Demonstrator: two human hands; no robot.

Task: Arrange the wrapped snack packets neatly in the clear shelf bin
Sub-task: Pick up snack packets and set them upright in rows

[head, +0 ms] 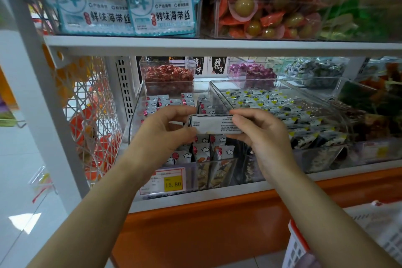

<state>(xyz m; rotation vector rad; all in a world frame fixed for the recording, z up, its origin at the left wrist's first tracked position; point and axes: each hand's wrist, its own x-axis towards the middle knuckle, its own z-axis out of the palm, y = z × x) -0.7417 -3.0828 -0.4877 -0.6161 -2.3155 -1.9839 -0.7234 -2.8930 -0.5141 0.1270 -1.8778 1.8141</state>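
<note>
A white wrapped snack packet [214, 124], printed side up, hangs level above the clear shelf bin [136, 115]. My left hand [165, 132] pinches its left end and my right hand [258, 135] pinches its right end. Inside the bin lie several white packets with red dots and cloud prints [204, 150], standing in rows near the front and lying looser toward the back [161, 102]. My hands hide the middle of the bin.
A second clear bin [339, 115] of black, white and yellow packets sits right beside it. A yellow 15.80 price tag [173, 184] hangs on the front. The upper shelf board [217, 44] is close overhead. A white and red basket [298, 246] stands at the lower right.
</note>
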